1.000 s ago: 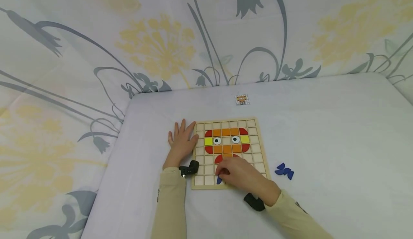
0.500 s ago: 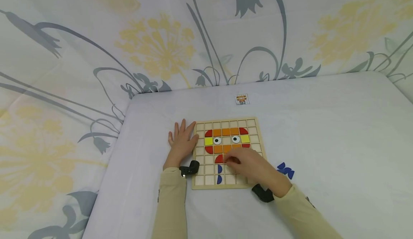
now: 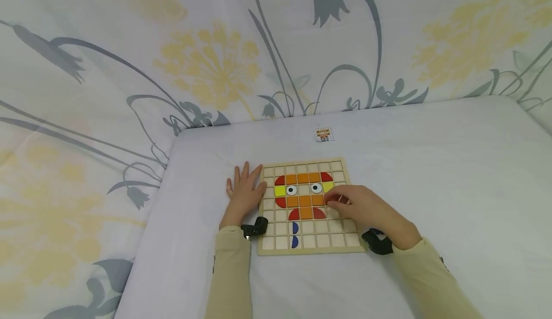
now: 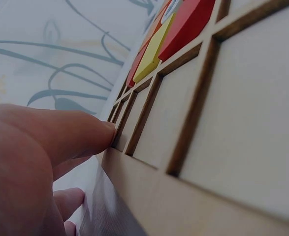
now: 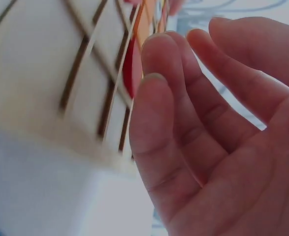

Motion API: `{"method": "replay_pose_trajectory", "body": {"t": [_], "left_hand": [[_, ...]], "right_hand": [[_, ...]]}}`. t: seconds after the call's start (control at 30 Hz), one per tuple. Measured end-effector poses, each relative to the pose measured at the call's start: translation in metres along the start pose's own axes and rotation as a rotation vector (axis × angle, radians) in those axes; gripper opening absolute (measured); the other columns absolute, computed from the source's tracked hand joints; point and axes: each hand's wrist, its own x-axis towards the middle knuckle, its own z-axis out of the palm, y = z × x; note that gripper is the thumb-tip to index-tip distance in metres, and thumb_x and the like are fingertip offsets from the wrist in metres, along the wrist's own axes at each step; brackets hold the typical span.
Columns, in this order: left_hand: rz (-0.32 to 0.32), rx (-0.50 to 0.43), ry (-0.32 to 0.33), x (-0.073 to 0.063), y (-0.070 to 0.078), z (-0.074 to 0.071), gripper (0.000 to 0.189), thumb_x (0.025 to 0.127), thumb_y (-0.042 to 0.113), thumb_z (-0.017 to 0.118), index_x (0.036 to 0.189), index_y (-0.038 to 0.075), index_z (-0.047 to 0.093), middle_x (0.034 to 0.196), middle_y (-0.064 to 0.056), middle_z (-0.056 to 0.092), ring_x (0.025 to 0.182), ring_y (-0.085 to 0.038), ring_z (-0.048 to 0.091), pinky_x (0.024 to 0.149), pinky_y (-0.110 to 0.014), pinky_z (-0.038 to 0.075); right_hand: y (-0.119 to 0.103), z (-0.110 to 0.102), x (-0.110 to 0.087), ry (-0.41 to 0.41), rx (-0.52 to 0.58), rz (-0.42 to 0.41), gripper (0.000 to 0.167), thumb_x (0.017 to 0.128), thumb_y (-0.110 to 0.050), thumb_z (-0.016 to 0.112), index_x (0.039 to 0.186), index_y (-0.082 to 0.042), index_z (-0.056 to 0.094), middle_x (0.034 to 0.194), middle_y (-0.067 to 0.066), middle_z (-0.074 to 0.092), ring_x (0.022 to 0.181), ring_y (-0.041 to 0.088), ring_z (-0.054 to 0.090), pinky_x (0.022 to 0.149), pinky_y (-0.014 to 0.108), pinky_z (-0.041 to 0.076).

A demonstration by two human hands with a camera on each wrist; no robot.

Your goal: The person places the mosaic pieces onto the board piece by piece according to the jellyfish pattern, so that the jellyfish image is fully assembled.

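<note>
A wooden grid board (image 3: 269, 252) lies on the white surface, bearing red, orange and yellow pieces and two round eye pieces. Two blue half-round pieces, an upper one (image 3: 295, 228) and a lower one (image 3: 295, 242), sit in one column near its front. My left hand (image 3: 245, 197) lies with spread fingers along the left edge; its thumb touches the frame in the left wrist view. Over the board's right side is my right hand (image 3: 364, 207), fingers loosely bent. In the right wrist view nothing shows between its fingers. It hides the right-hand lower red piece of the face.
A small printed card (image 3: 323, 134) with a gridded picture lies behind the board. Most of the loose blue pieces (image 3: 376, 232) at the right are hidden behind my right wrist and its black camera (image 3: 378, 243). A flower-patterned cloth (image 3: 215, 65) rises behind the table.
My right hand has moved right and away from the board's front rows, uncovering the two blue pieces and the red and orange pieces above them. The left hand keeps its place.
</note>
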Motion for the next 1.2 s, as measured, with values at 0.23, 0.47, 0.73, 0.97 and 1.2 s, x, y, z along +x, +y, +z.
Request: {"method": "replay_pose_trajectory", "body": {"t": [0.23, 0.47, 0.73, 0.97, 1.2], "left_hand": [[-0.023, 0.000, -0.017, -0.001, -0.003, 0.006, 0.052, 0.090, 0.032, 0.045, 0.139, 0.023, 0.033, 0.149, -0.010, 0.007, 0.134, -0.031, -0.007, 0.099, -0.055, -0.008], [-0.040, -0.002, 0.002, -0.005, -0.005, 0.003, 0.052, 0.091, 0.034, 0.044, 0.140, 0.023, 0.031, 0.149, -0.008, 0.006, 0.134, -0.028, -0.010, 0.099, -0.054, -0.009], [-0.030, 0.018, -0.010, -0.005, -0.005, 0.002, 0.055, 0.091, 0.034, 0.043, 0.140, 0.014, 0.030, 0.149, -0.010, 0.006, 0.134, -0.030, -0.009, 0.100, -0.054, -0.008], [-0.024, 0.045, -0.039, -0.004, -0.008, -0.001, 0.055, 0.092, 0.035, 0.040, 0.141, 0.014, 0.028, 0.149, -0.009, 0.006, 0.134, -0.030, -0.009, 0.101, -0.053, -0.007], [-0.006, 0.036, -0.018, 0.000, -0.005, 0.002, 0.054, 0.092, 0.034, 0.042, 0.140, 0.015, 0.030, 0.149, -0.009, 0.008, 0.134, -0.030, -0.007, 0.101, -0.052, -0.007]], "right_hand": [[0.019, -0.018, -0.019, -0.038, -0.016, 0.042, 0.017, 0.087, -0.023, 0.057, 0.101, -0.015, 0.062, 0.081, -0.006, 0.057, 0.074, 0.011, 0.050, 0.065, 0.028, 0.044], [0.038, -0.036, -0.035, -0.006, -0.086, 0.083, 0.019, 0.088, -0.023, 0.057, 0.104, -0.015, 0.062, 0.084, -0.007, 0.058, 0.073, 0.012, 0.049, 0.067, 0.029, 0.045], [0.057, -0.040, -0.047, -0.057, -0.062, 0.100, 0.021, 0.084, -0.030, 0.060, 0.100, -0.017, 0.062, 0.079, -0.009, 0.054, 0.073, 0.010, 0.048, 0.065, 0.026, 0.043], [0.060, -0.033, -0.052, -0.115, -0.053, 0.083, 0.026, 0.075, -0.036, 0.069, 0.094, -0.021, 0.060, 0.076, -0.009, 0.050, 0.070, 0.007, 0.046, 0.060, 0.022, 0.040], [0.055, -0.032, -0.051, -0.123, -0.134, 0.064, 0.019, 0.073, -0.030, 0.072, 0.082, -0.023, 0.057, 0.068, -0.010, 0.046, 0.061, 0.004, 0.043, 0.054, 0.022, 0.037]]}}
